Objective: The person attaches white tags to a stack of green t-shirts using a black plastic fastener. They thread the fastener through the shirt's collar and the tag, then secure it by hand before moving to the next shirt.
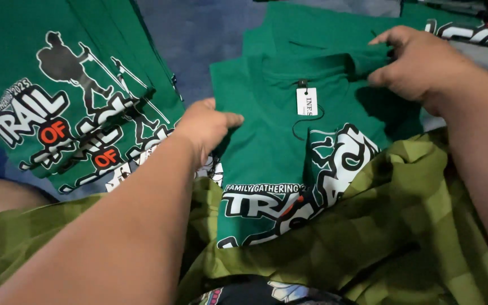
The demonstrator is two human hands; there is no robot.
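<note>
A green T-shirt (266,147) with a white, black and orange print lies folded in front of me, a white hang tag (306,101) at its collar. My left hand (204,125) grips the shirt's left edge, fingers curled over the fabric. My right hand (419,62) pinches the folded sleeve and shoulder at the upper right. Both forearms reach in from the bottom of the view.
A stack of similar green printed shirts (69,96) lies to the left. Another printed shirt (475,31) shows at the top right. An olive-green checked cloth (391,226) covers my lap. Blue-grey flooring (199,39) shows between the piles.
</note>
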